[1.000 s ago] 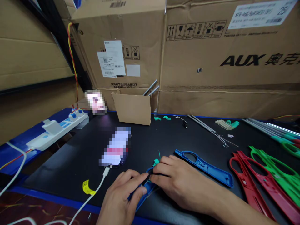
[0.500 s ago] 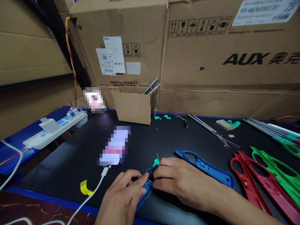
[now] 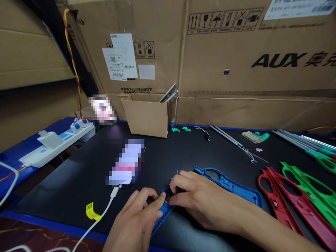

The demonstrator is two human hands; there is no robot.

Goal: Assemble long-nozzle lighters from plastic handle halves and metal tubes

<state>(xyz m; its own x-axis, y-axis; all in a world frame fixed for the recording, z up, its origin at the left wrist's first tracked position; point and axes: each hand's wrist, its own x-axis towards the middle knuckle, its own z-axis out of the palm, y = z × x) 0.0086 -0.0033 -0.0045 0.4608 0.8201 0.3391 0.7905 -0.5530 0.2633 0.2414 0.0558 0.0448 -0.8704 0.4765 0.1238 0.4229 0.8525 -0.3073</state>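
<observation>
My left hand (image 3: 135,218) is closed around a blue plastic handle half (image 3: 163,214), its thumb and forefinger pressing near the ring-shaped end. At that same end, the bent fingers of my right hand (image 3: 201,201) pinch together; what is between the fingertips is hidden. A thin green bit pokes up just behind my right fingers. Beside my right forearm lies a second blue handle half (image 3: 232,189), open side up, with a finger loop at its far end.
Red handle halves (image 3: 282,201) and green ones (image 3: 308,190) lie at the right. Metal rods (image 3: 227,136) rest farther back. A small cardboard box (image 3: 148,119) holds more rods. At the left are a phone (image 3: 127,162) on a white cable (image 3: 105,212) and a power strip (image 3: 56,147).
My right fingers have shifted slightly at the ring end and now hide most of the small green piece behind them. The blue handle half in my left hand has turned a little. The view has shifted slightly.
</observation>
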